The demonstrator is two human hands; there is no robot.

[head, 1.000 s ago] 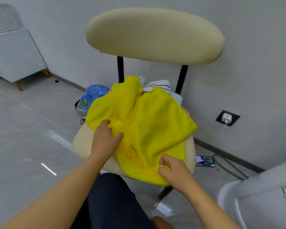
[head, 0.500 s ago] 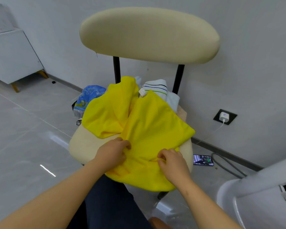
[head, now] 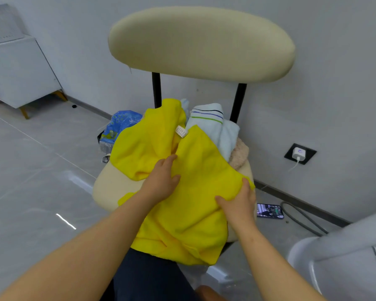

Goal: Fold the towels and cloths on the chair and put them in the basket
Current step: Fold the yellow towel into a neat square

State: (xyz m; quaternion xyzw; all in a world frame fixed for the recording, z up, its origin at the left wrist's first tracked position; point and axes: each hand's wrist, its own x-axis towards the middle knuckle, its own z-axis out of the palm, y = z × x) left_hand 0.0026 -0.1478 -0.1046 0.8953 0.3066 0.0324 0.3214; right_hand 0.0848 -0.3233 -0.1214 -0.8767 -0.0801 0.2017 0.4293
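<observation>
**Step in hand:** flattening the yellow cloth [head: 200, 192] ahead of its 1st fold. The cloth lies spread over the chair seat [head: 109, 187]. Its near edge hangs off the front toward my lap, its far left portion is bunched and creased, and its white label [head: 181, 131] is turned up near the far edge.

**Hand state:**
1. Left hand [head: 161, 183]: palm down, fingers straight, pressing the middle of the cloth beside the creased portion.
2. Right hand [head: 239, 205]: thumb splayed, fingers flat along the right edge of the cloth, fingertips near its right corner.

Neither hand appears to hold anything, though the undersides of the palms are hidden.

**Remaining work:** 2 more pieces wait at the back of the seat, a pale blue striped towel [head: 206, 120] and a beige fluffy cloth [head: 239, 153] just beside it. By my estimate the task is in its early part.

**Next move, as I judge it:** smooth the bunched left portion outward, then pinch 2 corners and bring 1 half over the other. This calls for a change from flat press to pinch. It also calls for care that the hanging near edge does not drag the cloth off the seat.

A white plastic rim [head: 334, 257] at my lower right may be the basket, but I cannot tell for certain.
</observation>
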